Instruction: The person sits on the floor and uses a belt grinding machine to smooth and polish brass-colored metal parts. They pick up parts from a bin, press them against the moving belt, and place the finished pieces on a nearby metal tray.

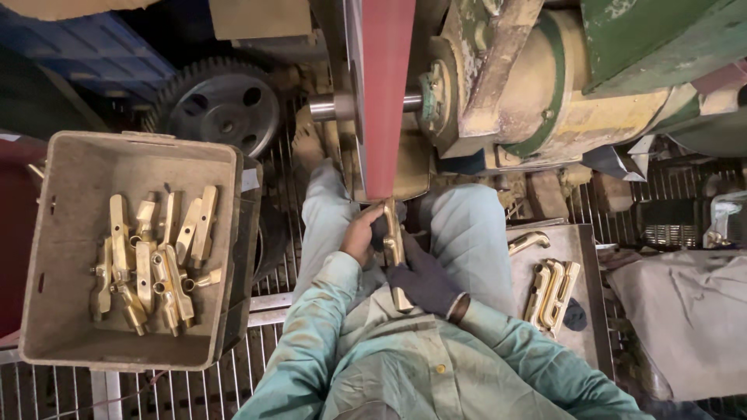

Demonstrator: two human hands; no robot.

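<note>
Down between my knees, I hold a long brass fitting (pixel 395 253) upright, its top end pressed against the lower edge of the red sanding belt (pixel 387 93). My left hand (pixel 360 236), bare, is closed around the upper part just below the belt; my right hand (pixel 424 280), in a dark glove, is clamped on the lower part. Both hands sit close together, hemmed in by my thighs. To my left, a grey plastic crate (pixel 62 311) holds a heap of brass castings (pixel 152 264), its near rim just beside my elbow. To my right, a metal tray (pixel 587 295) carries a few more brass pieces (pixel 552 292). A dark gear wheel (pixel 222 105) lies beyond the crate.
</note>
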